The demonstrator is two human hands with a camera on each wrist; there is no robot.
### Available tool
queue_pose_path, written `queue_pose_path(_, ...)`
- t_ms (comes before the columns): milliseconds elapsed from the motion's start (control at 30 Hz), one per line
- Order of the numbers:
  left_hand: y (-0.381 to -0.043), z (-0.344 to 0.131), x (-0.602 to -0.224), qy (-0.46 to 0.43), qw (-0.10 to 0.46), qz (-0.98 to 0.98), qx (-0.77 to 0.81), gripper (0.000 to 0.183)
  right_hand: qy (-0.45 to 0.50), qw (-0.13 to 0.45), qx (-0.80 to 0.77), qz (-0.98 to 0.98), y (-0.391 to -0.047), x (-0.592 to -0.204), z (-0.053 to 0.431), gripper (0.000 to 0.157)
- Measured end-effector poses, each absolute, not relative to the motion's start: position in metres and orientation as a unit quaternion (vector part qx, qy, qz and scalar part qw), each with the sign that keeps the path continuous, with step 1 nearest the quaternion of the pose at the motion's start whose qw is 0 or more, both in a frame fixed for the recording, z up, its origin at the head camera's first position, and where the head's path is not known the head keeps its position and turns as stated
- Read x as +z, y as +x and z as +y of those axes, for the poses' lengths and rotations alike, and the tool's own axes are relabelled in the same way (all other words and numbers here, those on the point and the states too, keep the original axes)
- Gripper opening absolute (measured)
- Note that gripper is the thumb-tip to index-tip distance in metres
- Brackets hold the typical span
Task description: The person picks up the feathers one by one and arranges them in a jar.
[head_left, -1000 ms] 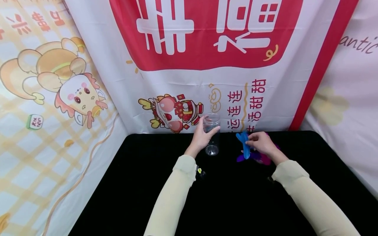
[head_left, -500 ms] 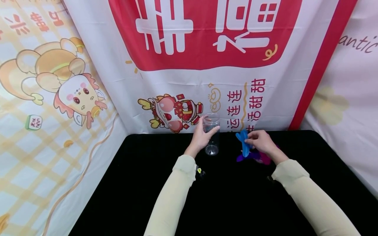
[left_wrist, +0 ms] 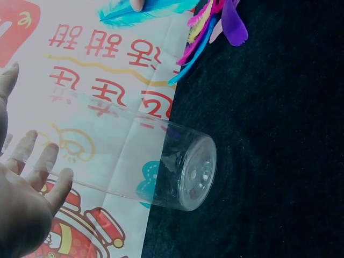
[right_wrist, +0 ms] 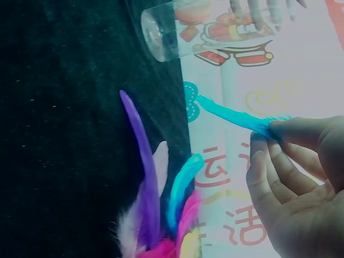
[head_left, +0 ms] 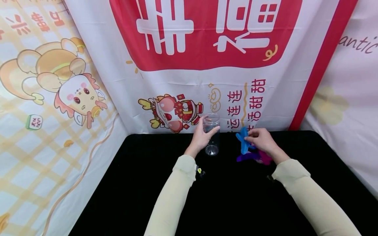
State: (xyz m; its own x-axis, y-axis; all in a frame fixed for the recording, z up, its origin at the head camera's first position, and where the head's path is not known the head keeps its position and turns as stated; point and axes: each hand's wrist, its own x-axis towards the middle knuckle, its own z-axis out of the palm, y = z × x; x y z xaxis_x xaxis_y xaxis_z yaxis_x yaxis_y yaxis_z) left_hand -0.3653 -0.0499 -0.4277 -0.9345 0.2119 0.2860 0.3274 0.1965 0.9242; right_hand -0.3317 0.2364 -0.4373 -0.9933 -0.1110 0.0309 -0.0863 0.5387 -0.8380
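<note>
In the head view my left hand (head_left: 202,135) grips a clear plastic jar (head_left: 212,149) by its upper part, fingers and thumb around the wall. The jar is upright near the back of the black table, and nothing shows inside it. To its right, my right hand (head_left: 262,140) pinches a blue feather (head_left: 243,144) between thumb and fingers. The right wrist view shows this blue feather (right_wrist: 231,114) held by its quill, apart from the pile. Just below that hand lies a bunch of loose feathers (right_wrist: 145,199), purple, pink, white, yellow and blue.
A black cloth covers the table (head_left: 230,203). Behind it hangs a white and red printed banner (head_left: 200,82), close to the jar. Patterned cloth (head_left: 53,137) walls the left side, and a pale cloth (head_left: 339,98) the right. A small dark object (head_left: 200,171) shows beside the left cuff.
My right hand has lifted slightly, carrying the blue feather up from the pile. The left hand and the jar stay in place.
</note>
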Motion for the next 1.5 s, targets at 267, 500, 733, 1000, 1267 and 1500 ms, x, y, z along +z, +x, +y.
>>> queue_pose_path(267,-0.365,-0.050,-0.430,-0.173,0.051,-0.778,-0.602,0.070,-0.054,-0.002,-0.471,0.880,-0.330,-0.426,0.235,0.025)
queue_pose_path(500,-0.366,-0.050,-0.429,-0.175,0.051,-0.777,-0.602,0.072,-0.045,0.007,-0.483,0.875,-0.330,-0.419,0.231,0.026)
queue_pose_path(733,-0.367,-0.050,-0.430,-0.170,0.044,-0.774,-0.609,0.071,-0.041,-0.001,-0.491,0.870,-0.331,-0.417,0.226,0.026)
queue_pose_path(1000,-0.368,-0.050,-0.431,-0.172,0.053,-0.777,-0.604,0.073,-0.052,-0.008,-0.502,0.863,-0.330,-0.413,0.223,0.026)
queue_pose_path(1267,-0.367,-0.050,-0.429,-0.174,0.057,-0.779,-0.600,0.072,-0.051,-0.015,-0.492,0.869,-0.330,-0.405,0.223,0.027)
queue_pose_path(1500,-0.366,-0.051,-0.429,-0.172,0.050,-0.778,-0.602,0.073,-0.055,-0.031,-0.490,0.870,-0.329,-0.403,0.222,0.025)
